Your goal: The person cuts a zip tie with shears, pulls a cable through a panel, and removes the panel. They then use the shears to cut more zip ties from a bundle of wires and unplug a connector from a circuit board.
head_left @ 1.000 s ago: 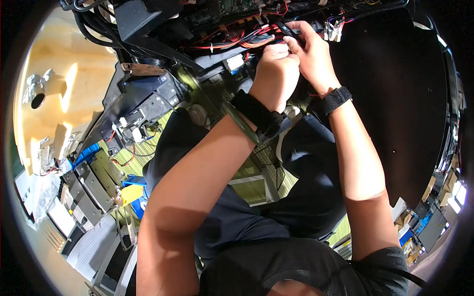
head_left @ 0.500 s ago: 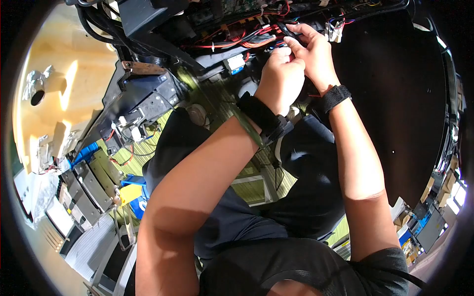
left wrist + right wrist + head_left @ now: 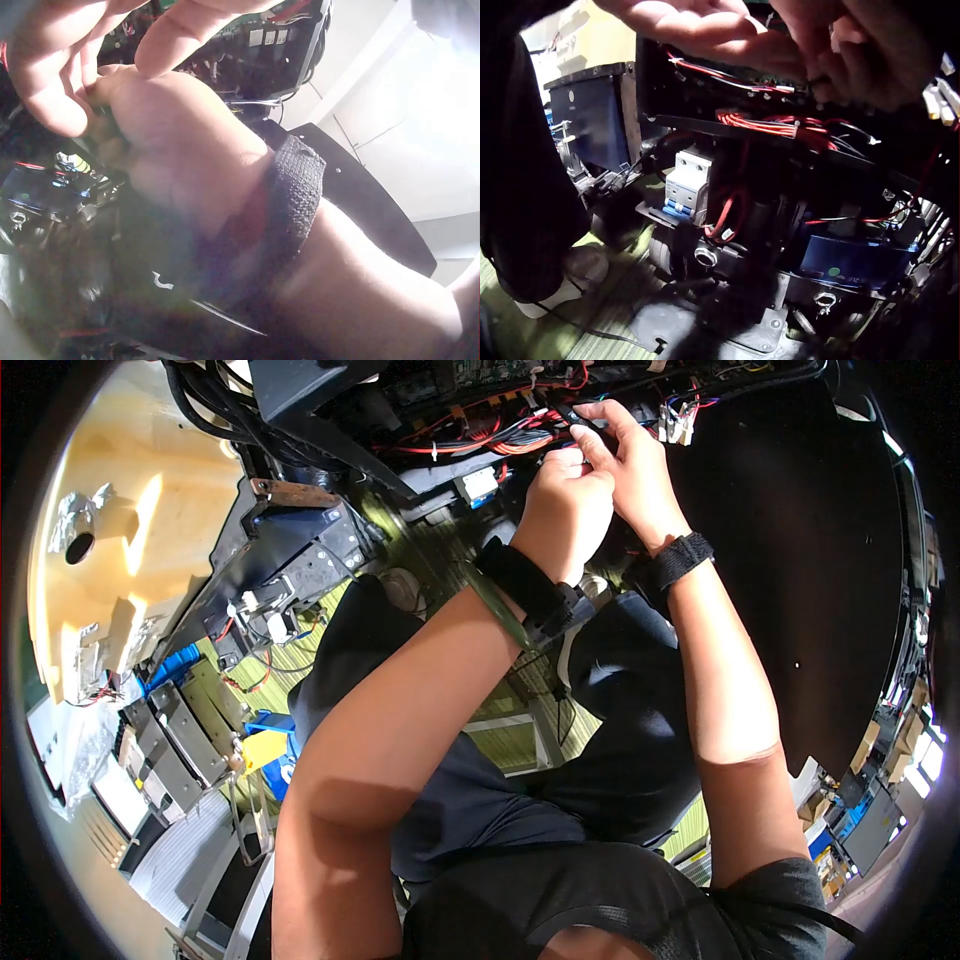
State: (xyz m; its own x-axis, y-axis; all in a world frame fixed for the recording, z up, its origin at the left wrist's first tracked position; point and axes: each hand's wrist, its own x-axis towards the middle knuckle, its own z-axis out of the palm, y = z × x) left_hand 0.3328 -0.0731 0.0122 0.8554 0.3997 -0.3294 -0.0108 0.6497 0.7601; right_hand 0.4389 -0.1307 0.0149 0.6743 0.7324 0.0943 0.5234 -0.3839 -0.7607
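Observation:
Both hands meet at the wiring of an opened machine in the head view. My right hand [image 3: 642,478] pinches a slim black piece [image 3: 570,416] between thumb and forefinger; its kind does not show clearly. Close against it, my left hand [image 3: 566,515] has curled fingers with the thumb pressed to them, and cannot tell what lies between them. A bundle of red and black wires [image 3: 525,440] runs just left of the fingertips. In the left wrist view, the right hand [image 3: 180,127] and the left fingers [image 3: 56,82] overlap.
Under the wiring sits a white breaker [image 3: 688,180] with a blue switch, with a blue box [image 3: 855,262] to its right. White connectors [image 3: 677,425] hang beside the right hand. A large black panel [image 3: 800,580] stands at the right, a yellowish panel [image 3: 150,560] at the left.
My left hand has shifted slightly right, then back a little up and left. My right hand stays nearly in place on the black piece. The head view has tilted slightly.

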